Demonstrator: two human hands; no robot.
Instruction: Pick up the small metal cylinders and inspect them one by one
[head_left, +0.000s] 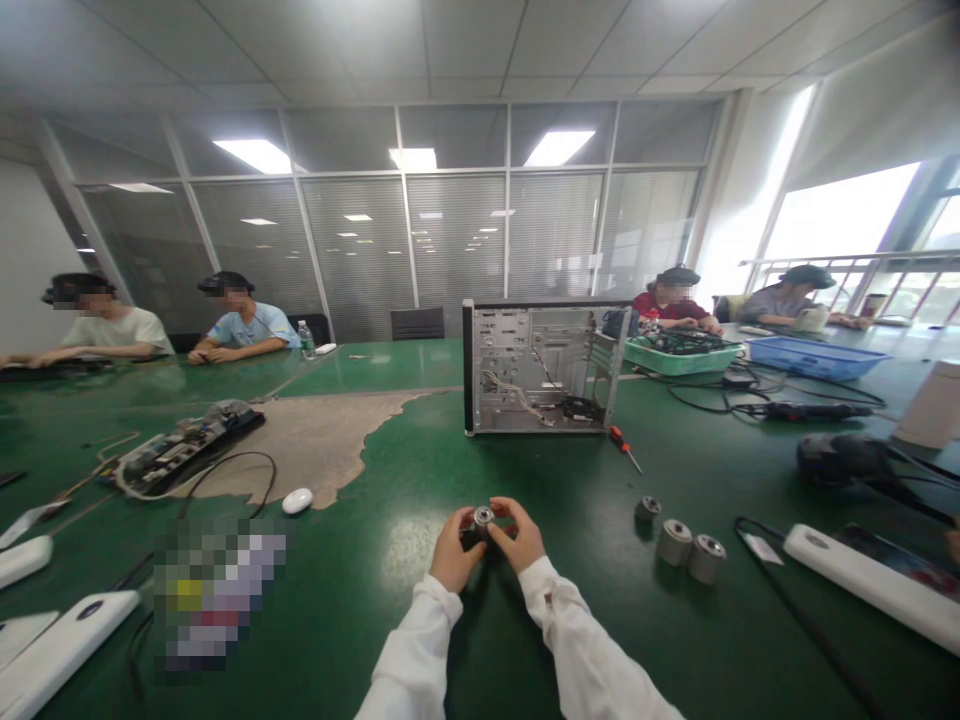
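Observation:
Between the fingertips of both hands is a small grey metal cylinder, upright, with a ring-shaped top like a bearing. My left hand closes on its left side, thumb in front. From the right, the thumb and fingers of my right hand curl round it. My hands hide much of its lower part, so I cannot tell whether it touches the table. To the right stand more metal cylinders: a small one, a larger one and another large one close beside it.
An opened computer case stands ahead, a screwdriver by its corner. Green and blue baskets are at the back right. Cables and a white power bank-like bar lie right; a circuit assembly lies left. Several people sit around the table.

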